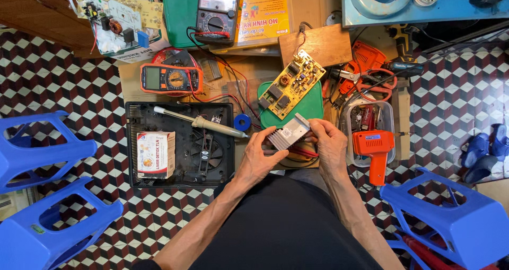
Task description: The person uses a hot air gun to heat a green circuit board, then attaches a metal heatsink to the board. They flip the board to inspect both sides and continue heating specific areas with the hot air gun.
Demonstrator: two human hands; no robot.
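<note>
We hold the finned metal heat sink just below the yellow circuit board, fingers of left hand and right hand clamped on its ends, apparently inspecting it.

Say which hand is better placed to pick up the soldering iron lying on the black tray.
Left, probably. The left hand holds the finned heatsink right beside the soldering iron, whose tip points at its fingers. The right hand also holds the heatsink, on the far side.
</note>
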